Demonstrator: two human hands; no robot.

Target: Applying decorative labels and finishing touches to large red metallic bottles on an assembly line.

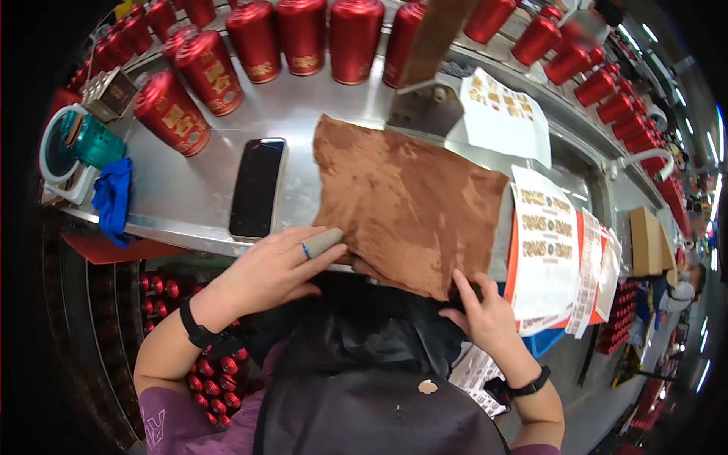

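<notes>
Okay, brown cloth (413, 205): spread nearly flat on the steel bench (302, 176) in front of the torso, near edge at the bench lip; I read that spot as picked so both hands reach the edge without stretching

Left hand (273, 265): on the near-left edge, fingertips touching the cloth, thumb well apart from them; half open, I see no pinch; probably just steadying that side

Finger cover (326, 241): beige, on a left finger, likely for grip or protection

Right hand (489, 315): at the near-right corner, fingers loosely curled, index tip on the cloth; thumb sits lower, I can't tell from here if the corner is nipped between them

Cloth surface: darker and lighter patches, puckered near the left hand; could be damp, can't confirm on my feed

Smartphone (258, 188): screen dark, lying left of the cloth and apart from it, so the work patch stays free

Gold-print sheets (542, 250): stacked just right of the cloth, presumably for easy reach by the right hand

Red cans (355, 38): upright in a row along the far side, likely parked there to keep the middle usable
</notes>
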